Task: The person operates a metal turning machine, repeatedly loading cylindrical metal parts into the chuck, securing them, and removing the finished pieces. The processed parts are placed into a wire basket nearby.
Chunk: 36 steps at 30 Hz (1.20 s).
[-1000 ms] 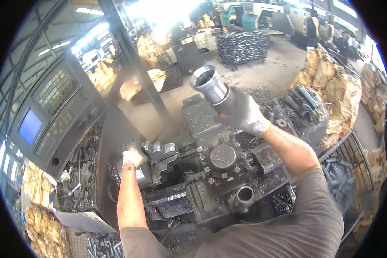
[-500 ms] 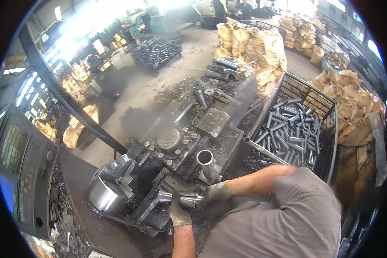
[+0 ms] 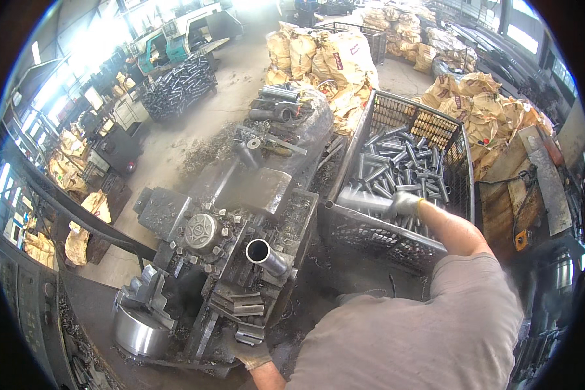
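Observation:
My right hand [image 3: 406, 204], in a pale work glove, is over the wire crate [image 3: 400, 234] on the right. Its fingers are closed round one end of a metal tube [image 3: 363, 200], which is smeared by motion and points left. Short shiny tubes [image 3: 406, 164] lie heaped in the crate below. My left hand [image 3: 250, 354], gloved too, is low at the near edge of the lathe. It lies beside a curved metal clamp piece [image 3: 249, 334], and its fingers are dark and partly hidden. A second metal piece [image 3: 246, 305] sits just beyond it.
A lathe chuck [image 3: 143, 325] stands at lower left. An upright open tube [image 3: 266, 255] rises from the carriage, beside a round bolted tool post [image 3: 203, 233]. Yellowish sacks [image 3: 331, 58] stand behind the crate. A dark rail [image 3: 91, 218] slants across the left.
My right hand has moved from the lathe to above the crate, carrying the tube. The left hand stays low by the clamp pieces, where the tube lay before. The view has swung right.

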{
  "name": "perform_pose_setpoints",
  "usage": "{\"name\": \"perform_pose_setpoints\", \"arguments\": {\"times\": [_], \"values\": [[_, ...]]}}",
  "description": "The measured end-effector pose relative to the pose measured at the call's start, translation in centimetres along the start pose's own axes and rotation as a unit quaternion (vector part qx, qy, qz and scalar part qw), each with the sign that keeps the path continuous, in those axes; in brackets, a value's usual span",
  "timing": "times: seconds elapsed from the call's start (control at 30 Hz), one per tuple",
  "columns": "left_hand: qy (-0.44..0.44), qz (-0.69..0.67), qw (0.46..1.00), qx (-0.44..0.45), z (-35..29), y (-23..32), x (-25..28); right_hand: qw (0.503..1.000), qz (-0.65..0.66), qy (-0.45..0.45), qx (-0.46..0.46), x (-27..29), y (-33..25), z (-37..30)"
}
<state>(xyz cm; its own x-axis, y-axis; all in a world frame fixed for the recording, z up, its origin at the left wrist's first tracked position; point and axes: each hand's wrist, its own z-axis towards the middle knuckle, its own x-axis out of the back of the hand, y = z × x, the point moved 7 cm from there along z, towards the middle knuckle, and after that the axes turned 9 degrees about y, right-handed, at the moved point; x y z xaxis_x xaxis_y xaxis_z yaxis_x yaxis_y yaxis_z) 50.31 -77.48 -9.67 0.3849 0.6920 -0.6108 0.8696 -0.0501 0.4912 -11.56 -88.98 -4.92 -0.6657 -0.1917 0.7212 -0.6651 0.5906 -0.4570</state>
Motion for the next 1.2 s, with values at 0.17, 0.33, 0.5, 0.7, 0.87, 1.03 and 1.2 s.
{"name": "perform_pose_setpoints", "arguments": {"times": [0.17,0.33,0.5,0.7,0.87,1.03,1.2], "values": [[-0.198,-0.031,0.978,0.05,2.0,1.1,1.8,0.967,-0.03,0.22,0.122,-0.9,-8.8,-1.1],[-0.125,0.014,0.991,0.038,-0.4,0.1,-0.5,0.878,0.058,0.017,0.476,-14.1,-28.7,-11.6],[-0.111,0.163,0.98,-0.002,-6.5,-1.0,-3.1,0.837,-0.077,-0.07,0.537,-19.3,-34.2,-17.3],[-0.087,0.055,0.994,-0.036,-5.2,1.9,-2.3,0.765,-0.075,-0.164,0.618,-29.4,-32.9,-22.4],[-0.048,0.085,0.981,-0.17,-3.4,6.8,1.8,0.72,-0.22,0.05,0.656,-35.8,-32.0,-16.9],[-0.049,0.049,0.973,-0.221,-2.8,8.8,4.7,0.851,0.025,-0.24,0.466,-30.3,-37.6,-20.3],[-0.031,0.085,0.919,-0.383,-5.0,10.6,-2.5,0.786,-0.084,-0.311,0.527,-30.7,-41.2,-23.7]]}}
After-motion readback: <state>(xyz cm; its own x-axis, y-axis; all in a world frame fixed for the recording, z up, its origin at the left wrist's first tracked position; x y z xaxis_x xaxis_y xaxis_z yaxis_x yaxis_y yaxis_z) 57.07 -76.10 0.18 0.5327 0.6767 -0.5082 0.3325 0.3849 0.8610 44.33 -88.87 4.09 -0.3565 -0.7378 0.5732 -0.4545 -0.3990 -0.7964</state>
